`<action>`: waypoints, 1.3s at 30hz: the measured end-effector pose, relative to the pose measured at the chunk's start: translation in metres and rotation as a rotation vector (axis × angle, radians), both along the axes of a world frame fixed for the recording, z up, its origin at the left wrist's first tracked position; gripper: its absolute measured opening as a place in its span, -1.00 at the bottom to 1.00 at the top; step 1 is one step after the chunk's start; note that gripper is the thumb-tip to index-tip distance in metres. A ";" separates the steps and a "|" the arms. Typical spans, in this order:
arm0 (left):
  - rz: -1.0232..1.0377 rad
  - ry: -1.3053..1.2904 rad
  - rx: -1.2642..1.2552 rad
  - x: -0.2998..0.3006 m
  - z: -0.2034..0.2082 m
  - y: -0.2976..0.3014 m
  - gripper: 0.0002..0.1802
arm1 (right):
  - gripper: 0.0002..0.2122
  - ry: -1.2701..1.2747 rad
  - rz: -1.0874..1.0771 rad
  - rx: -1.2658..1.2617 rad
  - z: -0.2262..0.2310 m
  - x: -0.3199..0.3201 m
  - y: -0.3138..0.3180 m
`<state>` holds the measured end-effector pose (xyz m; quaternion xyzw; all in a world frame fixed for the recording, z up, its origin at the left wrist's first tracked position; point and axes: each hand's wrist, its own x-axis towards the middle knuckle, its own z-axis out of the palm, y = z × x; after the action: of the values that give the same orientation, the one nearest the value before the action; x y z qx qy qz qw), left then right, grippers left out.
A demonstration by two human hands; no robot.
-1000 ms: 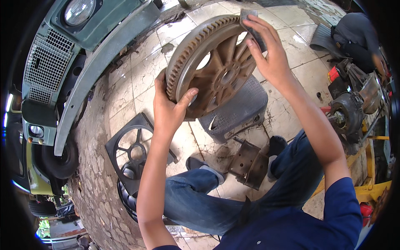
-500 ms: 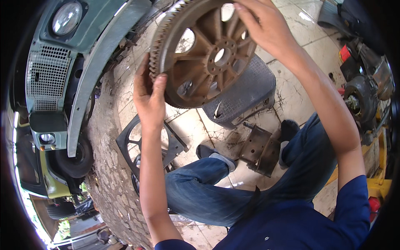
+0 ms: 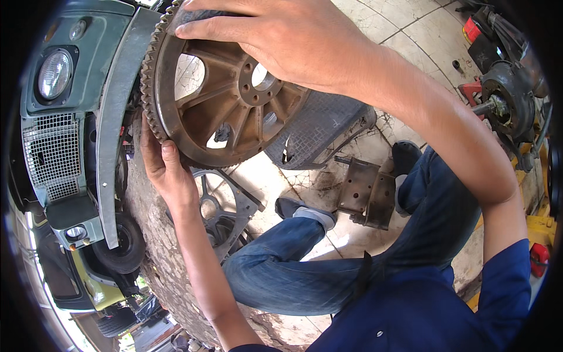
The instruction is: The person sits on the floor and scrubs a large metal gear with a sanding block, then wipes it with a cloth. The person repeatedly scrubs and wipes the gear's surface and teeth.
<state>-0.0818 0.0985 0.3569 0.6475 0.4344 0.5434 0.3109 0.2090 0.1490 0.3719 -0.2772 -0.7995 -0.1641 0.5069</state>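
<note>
Both hands are on the rusty toothed flywheel (image 3: 226, 97) held up above the tiled floor (image 3: 404, 29) — left hand (image 3: 167, 170) gripping its lower rim, right hand (image 3: 281, 38) clamped over the top edge.

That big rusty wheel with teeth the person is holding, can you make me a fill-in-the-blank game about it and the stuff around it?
1. The toothed wheel is held up by ____ hands.
2. The left hand holds the wheel at its ____ edge, and the right hand lies across the top.
3. The person's jeans are ____ in colour.
4. The vehicle front at the picture's left has a ____ headlamp.

Missing words: two; lower; blue; round
</note>
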 end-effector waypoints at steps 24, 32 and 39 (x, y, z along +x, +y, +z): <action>-0.022 0.256 -0.043 0.024 0.020 -0.016 0.03 | -0.51 -0.109 -0.224 -0.099 0.004 -0.004 -0.009; -0.069 0.237 -0.042 0.033 0.021 -0.024 0.02 | -0.56 -0.089 -0.142 -0.105 0.013 -0.004 -0.023; -0.047 0.329 0.008 0.035 0.020 -0.023 0.03 | -0.56 -0.069 -0.138 -0.088 0.009 -0.001 -0.027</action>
<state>-0.0472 0.0754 0.3769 0.7389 0.4620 0.4244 0.2458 0.2079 0.1222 0.3810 -0.3479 -0.8019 -0.1729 0.4539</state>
